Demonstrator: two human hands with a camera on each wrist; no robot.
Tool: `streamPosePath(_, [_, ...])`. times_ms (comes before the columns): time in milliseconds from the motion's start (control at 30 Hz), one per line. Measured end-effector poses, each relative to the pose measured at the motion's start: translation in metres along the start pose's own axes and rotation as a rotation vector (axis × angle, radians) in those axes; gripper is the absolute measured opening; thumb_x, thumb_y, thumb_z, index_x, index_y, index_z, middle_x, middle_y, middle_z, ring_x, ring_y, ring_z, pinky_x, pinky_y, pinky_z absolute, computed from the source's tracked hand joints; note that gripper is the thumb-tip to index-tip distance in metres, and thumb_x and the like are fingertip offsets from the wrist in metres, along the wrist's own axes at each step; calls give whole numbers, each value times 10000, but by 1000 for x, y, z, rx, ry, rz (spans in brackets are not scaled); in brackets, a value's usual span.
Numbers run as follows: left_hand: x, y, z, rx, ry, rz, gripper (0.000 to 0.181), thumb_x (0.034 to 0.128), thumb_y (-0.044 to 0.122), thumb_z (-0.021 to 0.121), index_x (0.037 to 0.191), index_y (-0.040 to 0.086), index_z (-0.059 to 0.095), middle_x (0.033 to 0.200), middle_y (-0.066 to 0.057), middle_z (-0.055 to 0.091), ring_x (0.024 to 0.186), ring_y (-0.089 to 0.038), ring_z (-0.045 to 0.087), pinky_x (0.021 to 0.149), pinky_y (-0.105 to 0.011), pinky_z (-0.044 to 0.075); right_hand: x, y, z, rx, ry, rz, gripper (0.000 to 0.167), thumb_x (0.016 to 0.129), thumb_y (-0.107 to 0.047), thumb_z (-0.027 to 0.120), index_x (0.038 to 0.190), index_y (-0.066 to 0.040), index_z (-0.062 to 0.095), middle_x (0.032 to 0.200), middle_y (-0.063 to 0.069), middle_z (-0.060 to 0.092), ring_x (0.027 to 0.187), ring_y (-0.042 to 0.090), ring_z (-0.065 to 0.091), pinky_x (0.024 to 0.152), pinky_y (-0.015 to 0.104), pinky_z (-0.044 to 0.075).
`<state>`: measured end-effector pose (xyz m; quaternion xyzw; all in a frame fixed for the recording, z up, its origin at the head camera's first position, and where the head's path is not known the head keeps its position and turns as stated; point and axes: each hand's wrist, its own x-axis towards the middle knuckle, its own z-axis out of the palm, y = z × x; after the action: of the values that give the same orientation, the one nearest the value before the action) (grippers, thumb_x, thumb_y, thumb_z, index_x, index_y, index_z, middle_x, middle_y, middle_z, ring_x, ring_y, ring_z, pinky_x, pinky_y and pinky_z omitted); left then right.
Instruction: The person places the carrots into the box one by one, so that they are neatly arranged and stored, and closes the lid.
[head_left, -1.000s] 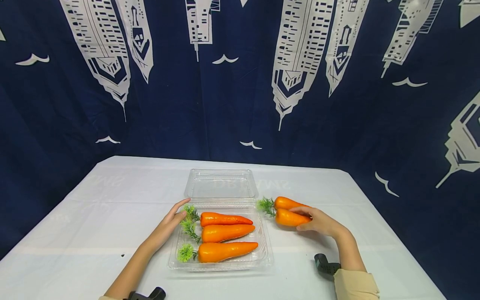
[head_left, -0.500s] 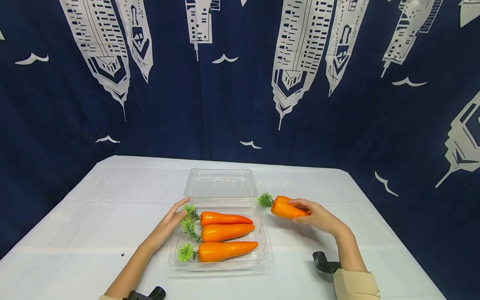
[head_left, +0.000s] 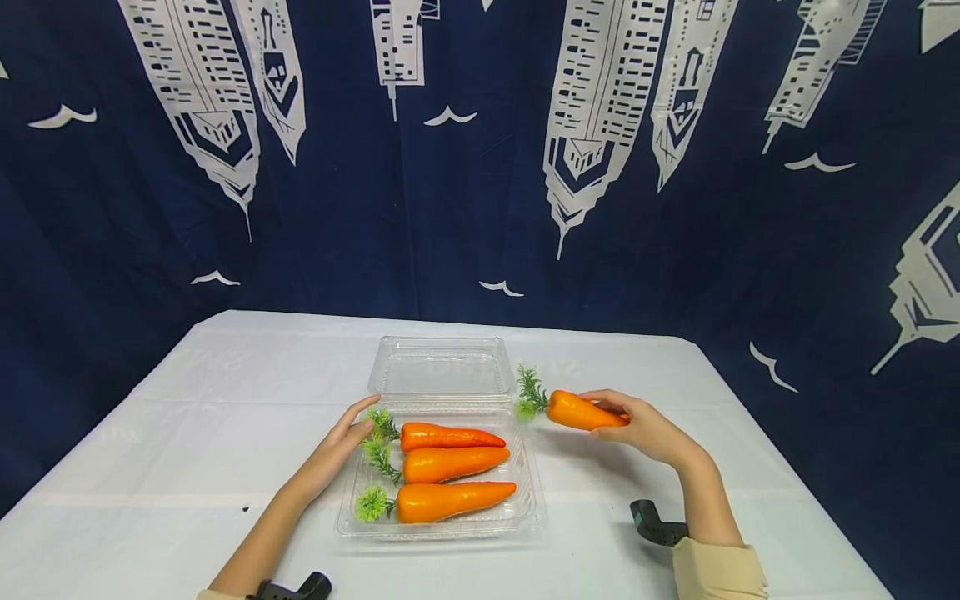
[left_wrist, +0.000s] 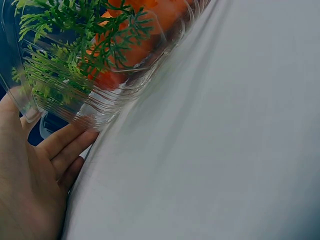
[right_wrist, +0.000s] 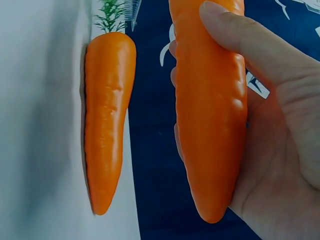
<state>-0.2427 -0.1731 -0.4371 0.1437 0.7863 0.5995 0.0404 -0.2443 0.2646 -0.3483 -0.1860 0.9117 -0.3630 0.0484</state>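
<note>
Gripping a carrot (right_wrist: 212, 120), the right fingers (head_left: 611, 397) curl round it; extended left fingers (left_wrist: 65, 141) touch the container (head_left: 529, 500).

5 carrots (head_left: 456, 502): orange. Leafy tops (head_left: 371, 504): green. Clamshell container (head_left: 442, 532): clear. Tablecloth (head_left: 172, 467): white. Backdrop curtain (head_left: 480, 217): navy, printed with white upside-down buildings (head_left: 581, 108), gull-like marks (head_left: 449, 117). Sleeves (head_left: 720, 571): beige. Wrist cameras (head_left: 656, 527): black.
</note>
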Motion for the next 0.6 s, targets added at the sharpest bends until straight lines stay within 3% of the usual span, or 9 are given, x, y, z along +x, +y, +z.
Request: streamPosePath(600, [0,-1,-1,-3,-6,-9,447,977,377,336,1411,306,258,1524,-69,149,1353,-407,211,1029,-673,161,-5,-17,-6,-35,37,-31,451,824,-262,662,1247,-182,527,1178,86,586,1003,217,531,858,375,447])
